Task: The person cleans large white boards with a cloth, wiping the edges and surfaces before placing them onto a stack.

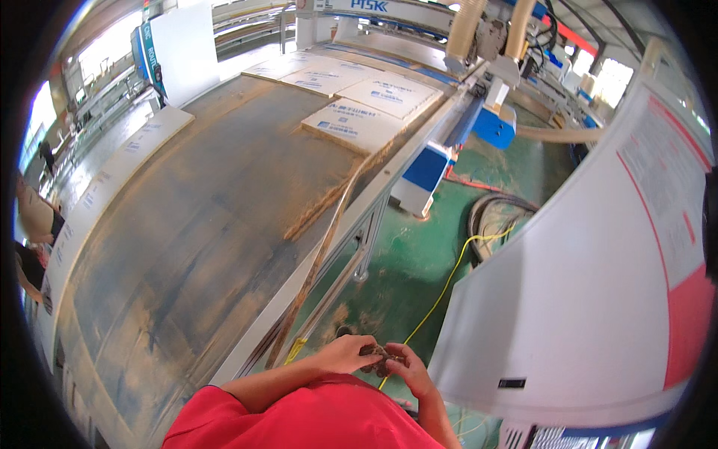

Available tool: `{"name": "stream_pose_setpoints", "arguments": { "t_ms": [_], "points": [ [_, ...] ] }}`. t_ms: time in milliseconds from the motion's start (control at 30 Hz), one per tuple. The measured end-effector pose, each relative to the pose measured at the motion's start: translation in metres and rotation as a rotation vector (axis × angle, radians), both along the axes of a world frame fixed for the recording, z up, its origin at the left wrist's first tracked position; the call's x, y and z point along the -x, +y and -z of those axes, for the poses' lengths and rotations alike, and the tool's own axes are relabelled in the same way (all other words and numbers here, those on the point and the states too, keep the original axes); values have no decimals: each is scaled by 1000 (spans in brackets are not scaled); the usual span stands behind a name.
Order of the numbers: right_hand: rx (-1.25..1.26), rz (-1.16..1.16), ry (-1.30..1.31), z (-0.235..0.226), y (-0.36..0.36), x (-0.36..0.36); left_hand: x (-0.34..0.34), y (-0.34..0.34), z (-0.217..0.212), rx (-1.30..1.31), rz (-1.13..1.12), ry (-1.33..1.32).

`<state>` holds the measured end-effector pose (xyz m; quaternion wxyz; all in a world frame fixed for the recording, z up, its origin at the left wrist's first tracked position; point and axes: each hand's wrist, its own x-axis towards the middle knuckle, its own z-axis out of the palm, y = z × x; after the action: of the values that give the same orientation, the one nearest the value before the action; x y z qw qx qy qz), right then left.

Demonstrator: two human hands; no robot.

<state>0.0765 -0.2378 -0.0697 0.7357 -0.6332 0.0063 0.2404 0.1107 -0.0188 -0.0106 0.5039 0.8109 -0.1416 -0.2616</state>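
Close in front of my red shirt, both hands meet on a small, lumpy, dark brown thing [380, 361] whose kind I cannot make out. My left hand [345, 355] is closed on its left side, fingers curled. From the right, my right hand [408, 368] pinches it with bent fingers. To the left stretches a long, dark machine table [202, 202] dusted with sawdust. A thin, bent brown strip [318, 258] lies along its right edge, reaching down towards my left forearm.
White printed panels [359, 126] lie at the table's far end, below a machine gantry with hoses. A large white cabinet [553, 322] stands close on my right. A yellow cable [441, 294] and coiled black hose [479, 213] lie on the green floor. Another person [37, 213] is at far left.
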Motion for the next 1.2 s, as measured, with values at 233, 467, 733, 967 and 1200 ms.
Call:
{"name": "stream_pose_setpoints", "arguments": {
  "t_ms": [233, 467, 733, 967, 1200],
  "points": [
    [70, -2, -11, -22, -6, -136, -139, -16, -29, 82, -40, -63],
    [55, -120, -43, -57, -30, -277, -257, -42, -48, 59, -57, -126],
    [25, -110, -60, -45, -101, -466, -371, -96, -22, 98, -479, -79],
    [-16, -114, -45, -79, -192, -608, -483, -194, -63, 163, -499, 36],
    [-63, 42, -96, -101, -246, -726, -578, -227, -61, 219, -505, -12]
  ]
}}
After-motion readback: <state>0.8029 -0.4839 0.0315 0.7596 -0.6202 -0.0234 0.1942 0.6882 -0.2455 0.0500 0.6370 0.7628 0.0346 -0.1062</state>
